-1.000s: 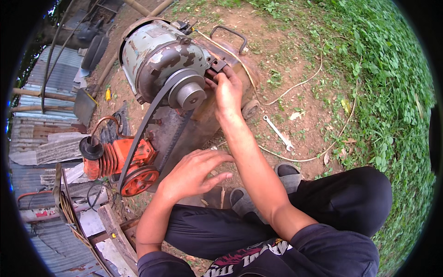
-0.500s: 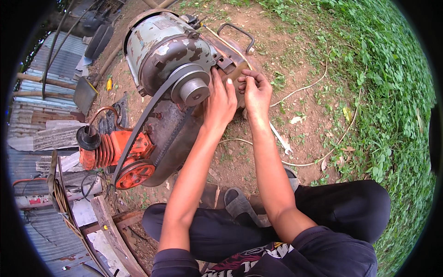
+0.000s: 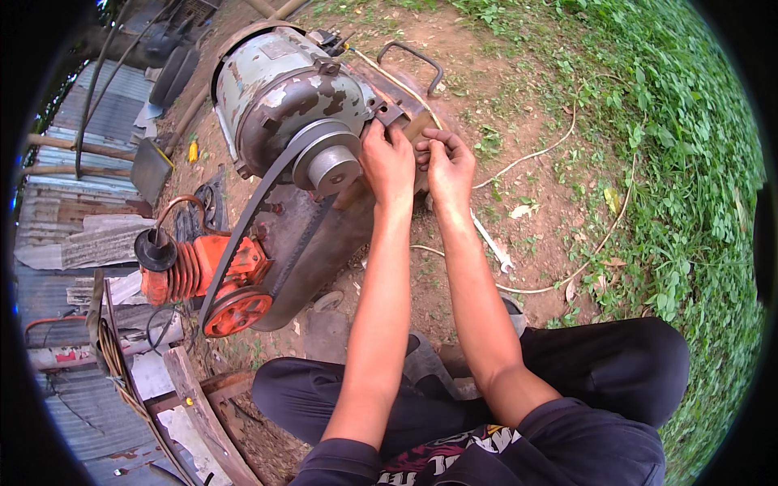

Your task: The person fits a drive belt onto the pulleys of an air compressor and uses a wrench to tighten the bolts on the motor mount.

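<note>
A weathered grey electric motor with a grey pulley sits on a rusty tank, linked by a black belt to an orange compressor pump. Just right of the pulley, my left hand curls its fingertips at a dark metal mounting bracket; what they grip is hidden. My right hand is beside it over the tank's right end, fingers pinched; anything in them is too small to make out. An open-end wrench lies on the dirt below my right hand.
A pale cable loops over the dirt toward green plants at right. Corrugated metal sheets, tyres and a weathered plank lie at left. A bent handle stands behind the motor. My crossed legs are below.
My left hand has risen from low near the pump to the bracket, its fingers now curled. My right hand has moved off the bracket, rightward and slightly down, beside the left.
</note>
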Available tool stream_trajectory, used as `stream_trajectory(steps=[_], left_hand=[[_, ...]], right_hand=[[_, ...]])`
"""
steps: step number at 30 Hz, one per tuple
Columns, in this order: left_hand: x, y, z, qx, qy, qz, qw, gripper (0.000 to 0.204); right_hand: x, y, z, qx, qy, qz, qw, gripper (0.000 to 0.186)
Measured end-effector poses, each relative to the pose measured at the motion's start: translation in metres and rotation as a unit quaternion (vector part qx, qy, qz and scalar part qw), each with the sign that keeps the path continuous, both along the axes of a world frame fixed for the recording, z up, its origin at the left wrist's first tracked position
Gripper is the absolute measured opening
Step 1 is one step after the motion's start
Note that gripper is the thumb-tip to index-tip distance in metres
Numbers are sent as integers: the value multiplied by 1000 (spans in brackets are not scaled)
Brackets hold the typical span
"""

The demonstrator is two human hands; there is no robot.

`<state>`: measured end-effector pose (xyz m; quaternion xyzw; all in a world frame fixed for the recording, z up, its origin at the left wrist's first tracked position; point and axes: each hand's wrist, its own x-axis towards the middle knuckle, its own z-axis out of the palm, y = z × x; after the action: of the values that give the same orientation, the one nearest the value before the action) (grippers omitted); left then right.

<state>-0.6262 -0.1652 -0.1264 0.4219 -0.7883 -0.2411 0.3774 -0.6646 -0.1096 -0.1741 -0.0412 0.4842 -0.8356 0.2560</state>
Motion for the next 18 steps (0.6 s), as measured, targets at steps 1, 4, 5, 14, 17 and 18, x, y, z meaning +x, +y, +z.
stream_trajectory(steps=[1, 4, 5, 14, 17, 18], left_hand=[[-2, 0, 1, 13, 4, 24, 1000, 25], [-10, 0, 5, 58, 9, 87, 995, 26], [-12, 1, 6, 51, 12, 93, 994, 26], [-14, 7, 9, 24, 30, 112, 993, 28], [-12, 7, 7, 21, 27, 103, 994, 28], [-13, 9, 11, 31, 17, 107, 994, 28]], right_hand=[[2, -2, 0, -4, -2, 2, 1000, 18], [5, -5, 0, -15, -8, 6, 1000, 18], [5, -6, 1, -19, -9, 8, 1000, 18], [9, -9, -2, -31, -24, 4, 999, 17], [9, -7, -7, -37, -24, 5, 999, 16], [7, -6, -7, -44, -29, 5, 999, 16]])
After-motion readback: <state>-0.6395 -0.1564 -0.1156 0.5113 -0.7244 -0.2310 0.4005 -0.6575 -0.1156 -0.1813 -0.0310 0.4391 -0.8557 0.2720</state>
